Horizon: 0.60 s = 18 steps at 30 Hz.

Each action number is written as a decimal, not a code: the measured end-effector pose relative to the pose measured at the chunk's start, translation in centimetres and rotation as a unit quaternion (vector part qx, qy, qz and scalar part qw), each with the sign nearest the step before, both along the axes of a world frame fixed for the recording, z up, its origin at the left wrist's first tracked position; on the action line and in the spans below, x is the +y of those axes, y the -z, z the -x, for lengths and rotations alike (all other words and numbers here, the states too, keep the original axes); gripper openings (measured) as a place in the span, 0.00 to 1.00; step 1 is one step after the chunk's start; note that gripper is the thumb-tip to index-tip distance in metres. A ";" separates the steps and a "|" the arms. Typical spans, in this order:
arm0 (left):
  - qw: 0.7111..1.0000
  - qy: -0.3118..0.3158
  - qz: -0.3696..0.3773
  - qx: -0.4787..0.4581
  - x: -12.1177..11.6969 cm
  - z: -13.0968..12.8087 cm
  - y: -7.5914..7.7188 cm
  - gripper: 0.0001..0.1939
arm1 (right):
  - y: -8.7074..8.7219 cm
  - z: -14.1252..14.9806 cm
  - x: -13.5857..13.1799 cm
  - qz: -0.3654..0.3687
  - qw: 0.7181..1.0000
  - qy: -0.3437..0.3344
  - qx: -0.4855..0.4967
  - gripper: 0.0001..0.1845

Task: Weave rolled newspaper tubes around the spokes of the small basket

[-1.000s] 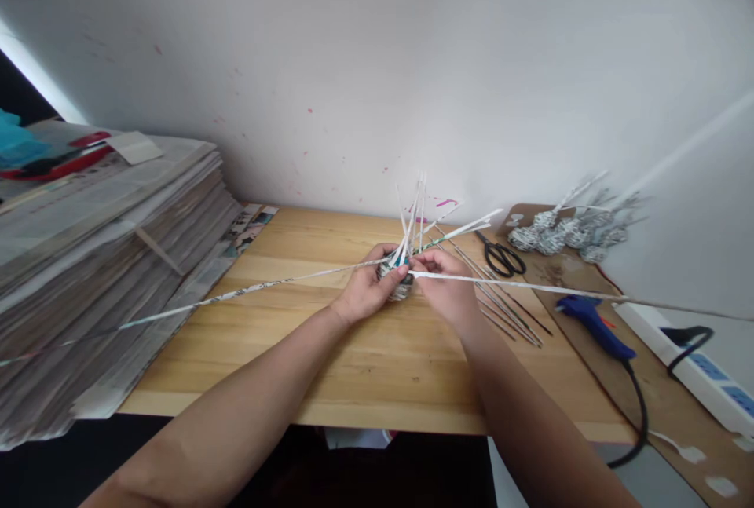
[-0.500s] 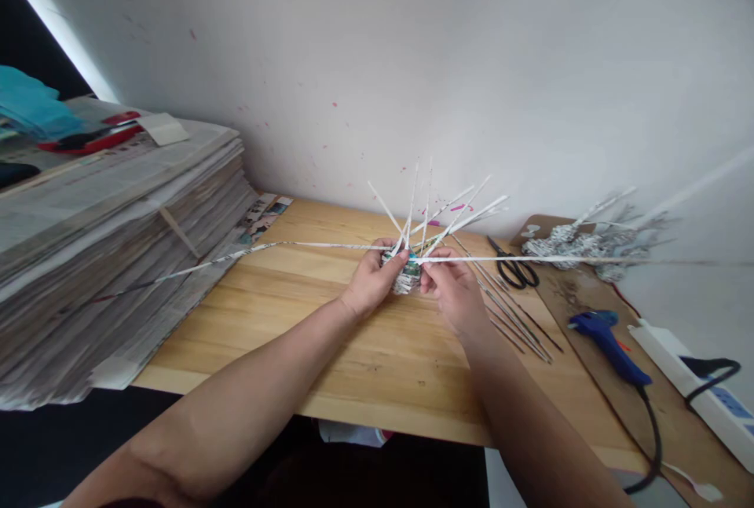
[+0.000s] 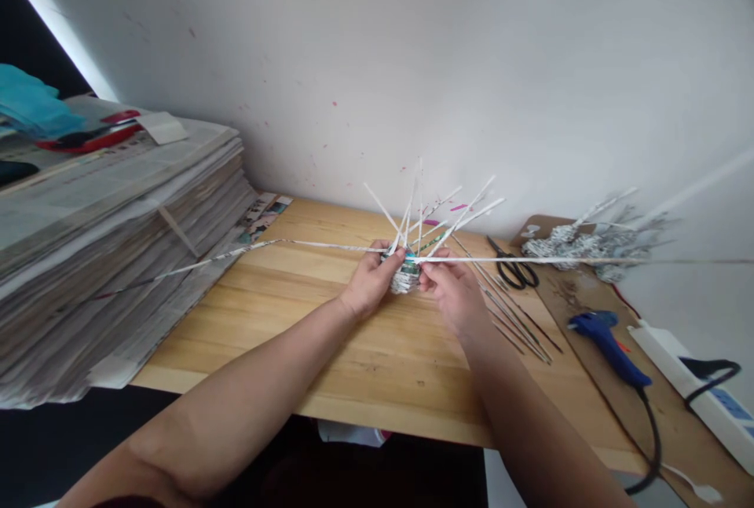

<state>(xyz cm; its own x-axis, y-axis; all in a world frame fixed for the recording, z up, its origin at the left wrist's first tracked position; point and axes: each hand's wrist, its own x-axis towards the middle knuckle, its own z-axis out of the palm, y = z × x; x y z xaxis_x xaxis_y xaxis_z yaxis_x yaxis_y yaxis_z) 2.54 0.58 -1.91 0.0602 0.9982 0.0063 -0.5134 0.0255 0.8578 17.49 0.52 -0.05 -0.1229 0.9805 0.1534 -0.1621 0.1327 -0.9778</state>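
Left hand point(image 3: 368, 283) grips a round grey-white paper basket point(image 3: 404, 283), likely steadying it; right hand point(image 3: 453, 288) pinches a long white paper strip point(image 3: 506, 260).

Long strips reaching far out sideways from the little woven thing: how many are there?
2. One strip runs left from beside the left hand, in front of the paper stack; the other strip runs right past the right hand. Hands may hide more.

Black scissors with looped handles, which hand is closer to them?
Right: in the picture, the right hand is a little left of the scissors; the left hand is farther left, holding the small whitish woven paper piece.
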 end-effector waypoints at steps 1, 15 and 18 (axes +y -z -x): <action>1.000 0.001 0.007 -0.011 0.1 0.0 0.0 0.30 | 0.1 0.1 0.0 -0.002 1.000 -0.002 0.007 0.11; 0.999 0.022 0.025 -0.024 0.1 -0.2 -0.1 0.29 | -0.6 0.7 -0.9 -0.068 0.992 0.059 -0.086 0.18; 0.998 0.018 0.036 -0.039 0.0 -0.2 -0.4 0.30 | -0.8 1.0 -1.3 -0.097 0.987 0.086 -0.099 0.18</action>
